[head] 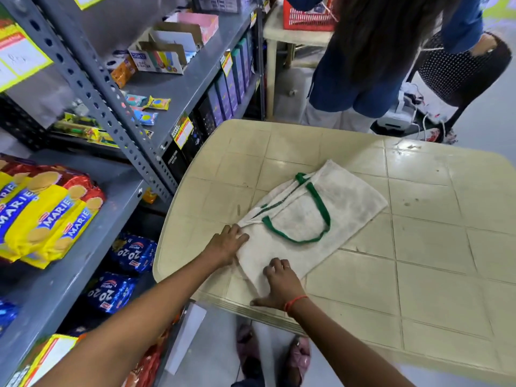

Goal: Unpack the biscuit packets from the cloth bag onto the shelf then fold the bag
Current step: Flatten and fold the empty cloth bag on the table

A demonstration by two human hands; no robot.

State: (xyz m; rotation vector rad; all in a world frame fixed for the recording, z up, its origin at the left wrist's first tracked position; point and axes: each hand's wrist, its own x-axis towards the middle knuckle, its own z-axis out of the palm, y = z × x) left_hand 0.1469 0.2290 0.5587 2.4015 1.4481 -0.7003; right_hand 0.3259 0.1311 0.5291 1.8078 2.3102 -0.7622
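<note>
The right hand [279, 284] was laid on the near end of the bag [349, 208], its fingers spread and its thumb stretched out along the table edge; nothing was pinched. A ring was worn on one finger and a red thread at the wrist. Just beyond it, the left hand [227, 243] was pressed palm-down on the bag's left edge, the fingers straight and held close together.

The bag, of white cloth, was spread flat on the table [418, 247], running from the near left corner towards the middle. Its green handles [321, 210] were laid on top of the cloth. The table was cream, with a tile pattern moulded into it.

To the left a grey shelf [69, 275] was seen. Yellow and red Marie packets [47, 216] were stacked on it, close to the left forearm. On the level below, blue 20-20 packets [134, 252] were piled. Farther along, on a higher level, small wrapped packets [148, 107] and open cardboard boxes [167, 48] were set out, and dark cartons [223, 93] were lined up beneath them.

Beyond the table's far edge, another person [363, 65] in blue was seen standing, turned away. A red basket [307, 15] was set on a second table [279, 34] beside that person.
</note>
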